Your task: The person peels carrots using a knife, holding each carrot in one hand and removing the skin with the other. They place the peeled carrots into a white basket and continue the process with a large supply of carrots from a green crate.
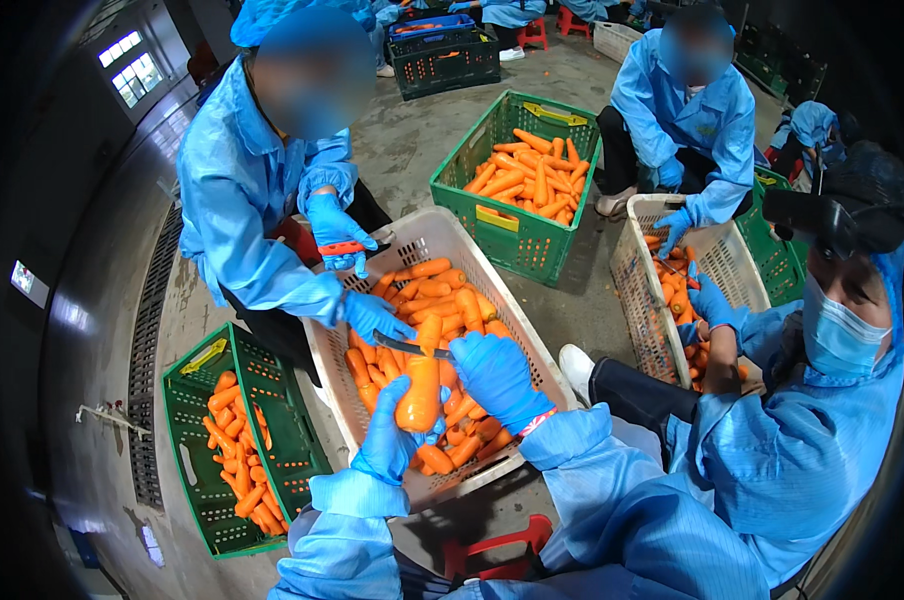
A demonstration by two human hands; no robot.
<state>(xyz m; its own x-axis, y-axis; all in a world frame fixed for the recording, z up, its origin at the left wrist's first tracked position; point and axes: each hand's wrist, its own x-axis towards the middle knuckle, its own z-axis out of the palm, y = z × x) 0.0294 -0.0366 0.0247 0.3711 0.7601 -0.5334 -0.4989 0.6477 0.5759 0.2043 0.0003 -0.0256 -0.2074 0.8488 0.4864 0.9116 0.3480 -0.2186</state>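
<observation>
My left hand [392, 435], in a blue glove, is closed around a thick carrot [422, 388] held upright above a white perforated crate [337, 375]. In my right hand [502, 378], also gloved in blue, is a knife [400, 346]; its handle is hidden in my fist. The dark blade points left and crosses the carrot near its upper end. Loose carrots [462, 305] fill much of the crate below both hands. Close to the blade's tip is the gloved hand [375, 316] of a person across the crate, whose other hand holds a red-handled tool [342, 248].
Green crates of carrots stand at the left [312, 440] and beyond the white crate [562, 245]. Close on my right, a masked person [772, 450] works over another white crate [627, 265] with a person opposite. A red stool [502, 550] is low in front of me.
</observation>
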